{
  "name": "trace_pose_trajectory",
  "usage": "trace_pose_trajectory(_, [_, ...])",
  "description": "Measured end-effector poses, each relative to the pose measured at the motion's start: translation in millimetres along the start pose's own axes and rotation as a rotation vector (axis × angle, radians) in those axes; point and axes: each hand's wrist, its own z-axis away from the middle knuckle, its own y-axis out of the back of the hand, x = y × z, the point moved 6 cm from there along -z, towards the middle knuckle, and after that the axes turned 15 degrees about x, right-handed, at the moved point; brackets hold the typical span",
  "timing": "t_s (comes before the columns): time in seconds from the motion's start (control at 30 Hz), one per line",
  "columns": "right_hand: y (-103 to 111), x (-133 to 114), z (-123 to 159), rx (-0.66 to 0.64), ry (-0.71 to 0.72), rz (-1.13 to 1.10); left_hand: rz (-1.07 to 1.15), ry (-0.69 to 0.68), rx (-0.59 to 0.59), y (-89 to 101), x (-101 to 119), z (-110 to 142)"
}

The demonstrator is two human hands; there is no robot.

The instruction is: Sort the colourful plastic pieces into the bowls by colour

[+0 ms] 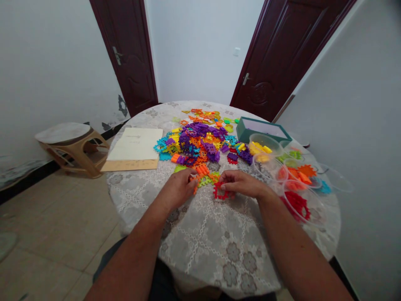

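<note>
My right hand (240,183) pinches a red square interlocking building piece (216,192) with notched edges, held just above the tablecloth. My left hand (181,187) is closed at the near edge of the pile, its fingertips on an orange interlocking building piece (195,190) that the fingers partly hide. Between the two hands lie lime-green pieces (205,181) and more orange ones (202,169). Beyond them spreads a heap of mixed pieces, with purple ones (200,128) on top and blue ones (161,145) at the left.
Clear plastic tubs at the right hold sorted pieces: yellow (260,149), orange (297,174) and red (296,205). Behind them stands a green box (244,130). A paper folder (134,144) lies on the round table's left side; a stool (73,144) stands beyond it.
</note>
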Motion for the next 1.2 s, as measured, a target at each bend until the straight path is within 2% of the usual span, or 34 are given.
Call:
trace_pose_trajectory(0.17, [4,1,-1,0.044,-0.023,0.002,0.219,0.135,-0.071,-10.7,-10,1])
trace_pose_trajectory(0.37, [-1,7,-1,-0.02,-0.034,0.005,0.369,0.249,-0.114,-13.5,-10,1])
trace_pose_trajectory(0.6, [0,9,0,-0.043,-0.044,-0.008,0.219,0.179,-0.082,-12.7,-19,1])
trace_pose_trajectory(0.8, [-5,-2,1,-0.006,-0.039,-0.082,0.335,0.241,-0.133,-17.0,-13,4])
trace_pose_trajectory(1.07, [-7,4,-3,-0.039,-0.05,-0.084,0.308,0.191,-0.091,-12.1,-7,2])
trace_pose_trajectory(1.2, [-7,-14,4,-0.032,0.039,-0.045,0.321,0.199,-0.067,-5.4,-5,-1])
